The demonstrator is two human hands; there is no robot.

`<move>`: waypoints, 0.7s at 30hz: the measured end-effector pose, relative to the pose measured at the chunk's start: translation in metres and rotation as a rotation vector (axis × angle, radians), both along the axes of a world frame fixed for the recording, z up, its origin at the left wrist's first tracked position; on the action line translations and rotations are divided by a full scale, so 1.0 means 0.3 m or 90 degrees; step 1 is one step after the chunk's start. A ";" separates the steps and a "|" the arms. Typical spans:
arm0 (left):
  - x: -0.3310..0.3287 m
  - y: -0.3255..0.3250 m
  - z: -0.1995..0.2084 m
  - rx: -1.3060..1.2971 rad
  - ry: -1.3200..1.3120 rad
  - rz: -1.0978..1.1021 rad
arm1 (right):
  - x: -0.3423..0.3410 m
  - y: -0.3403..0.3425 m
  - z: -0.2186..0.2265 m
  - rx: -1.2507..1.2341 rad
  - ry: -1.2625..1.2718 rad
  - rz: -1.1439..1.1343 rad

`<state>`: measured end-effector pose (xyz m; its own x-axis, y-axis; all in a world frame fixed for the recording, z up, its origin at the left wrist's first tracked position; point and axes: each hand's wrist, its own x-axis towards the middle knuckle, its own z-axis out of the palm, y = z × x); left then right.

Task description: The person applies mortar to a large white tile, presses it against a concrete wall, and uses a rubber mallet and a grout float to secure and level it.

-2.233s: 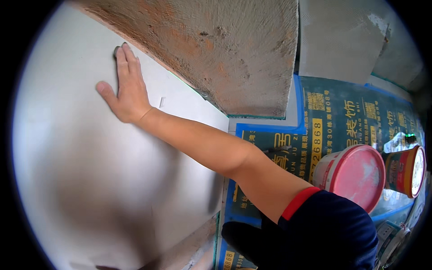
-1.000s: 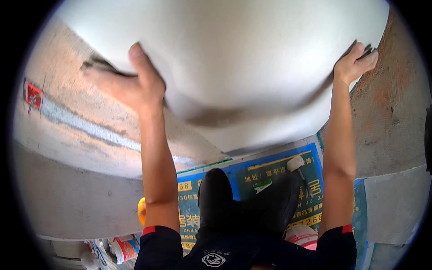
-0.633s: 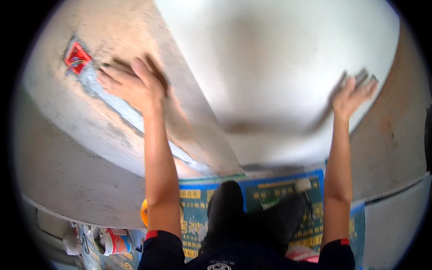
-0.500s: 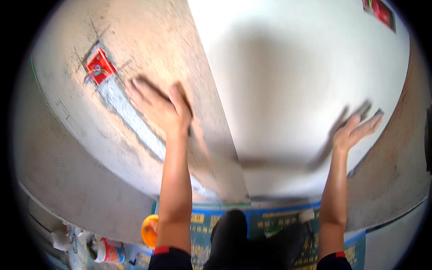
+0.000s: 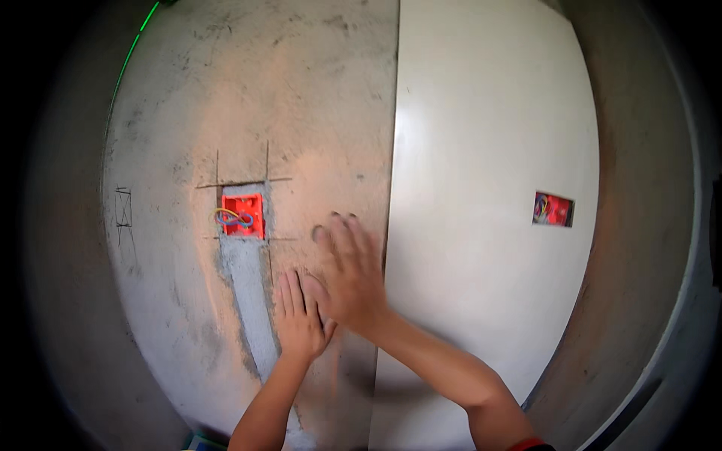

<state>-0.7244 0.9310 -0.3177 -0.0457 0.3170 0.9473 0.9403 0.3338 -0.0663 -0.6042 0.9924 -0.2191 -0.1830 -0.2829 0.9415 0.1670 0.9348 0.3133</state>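
Observation:
My left hand (image 5: 302,323) lies against the bare plastered wall (image 5: 323,113), its fingers stretched upward. Just right of it and a little higher is my right hand (image 5: 353,282), slightly blurred, with spread fingers over the same wall. It overlaps the left hand's thumb side and comes close to the left edge of a smooth white panel (image 5: 481,113). Neither hand holds anything. To the upper left of both hands, a red electrical box (image 5: 244,216) with loose coloured wires sits recessed in the wall. From it a grey filled channel (image 5: 254,308) runs downward, beside my left hand.
A second red box (image 5: 555,209) shows through a rectangular cutout in the panel's right part. Beyond the panel, a brownish wall (image 5: 639,188) continues. A green line of light (image 5: 128,68) runs down the far left, above a pencilled rectangle (image 5: 123,207).
The view has tipped up and straightened, and the floor is out of sight. My right hand has crossed from the white panel's right side to the bare wall beside my left hand.

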 end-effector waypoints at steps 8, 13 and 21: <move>0.100 -0.148 -0.112 0.009 -0.173 -0.191 | -0.233 0.008 0.158 0.009 -0.038 -0.243; -0.064 -0.210 -0.225 0.078 -0.994 -0.790 | -0.252 -0.011 0.151 0.022 -0.058 -0.326; -0.225 -0.295 -0.318 0.490 -1.037 -1.061 | -0.245 -0.022 0.162 0.037 -0.083 -0.375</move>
<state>-0.7919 0.8424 -0.4129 -0.7093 0.6079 0.3569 -0.4894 -0.7891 0.3714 -0.6775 0.9858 -0.1706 -0.4379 -0.1487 0.8866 0.6080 0.6775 0.4139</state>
